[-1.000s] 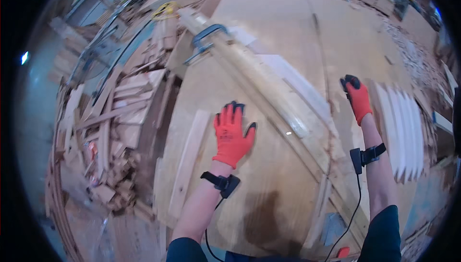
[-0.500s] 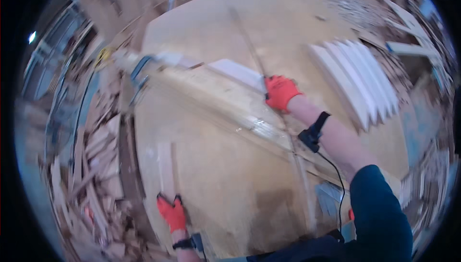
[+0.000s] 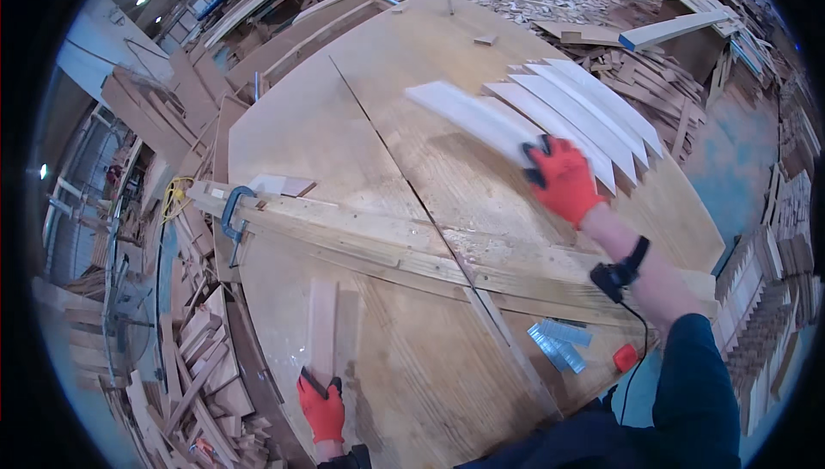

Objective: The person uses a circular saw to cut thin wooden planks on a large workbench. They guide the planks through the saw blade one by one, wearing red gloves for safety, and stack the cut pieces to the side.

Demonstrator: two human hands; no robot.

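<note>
My right hand (image 3: pixel 563 179), in a red glove with black fingertips, grips the near end of a white board (image 3: pixel 468 117). The board is slightly blurred and lies just left of a row of overlapping white boards (image 3: pixel 584 112) with slanted ends. At the lower left, my left hand (image 3: pixel 321 407), gloved alike, has its fingers around the near end of a pale wooden strip (image 3: pixel 324 327). Between the hands a long wooden rail (image 3: pixel 369 233) crosses the plywood table (image 3: pixel 412 357). A blue C-clamp (image 3: pixel 230 216) sits at the rail's left end, beside a short white-faced offcut (image 3: pixel 279 185).
A dark slot (image 3: pixel 378 138) runs across the tabletop and under the rail. Strips of metal staples (image 3: pixel 559 342) and a red object (image 3: pixel 626 357) lie near the front right edge. Scrap wood (image 3: pixel 202 374) is heaped left of the table, with more piled beyond its far edge.
My right hand has carried the white board from the rail rightward to the row of boards. My left hand stays on its strip. The view has turned.
</note>
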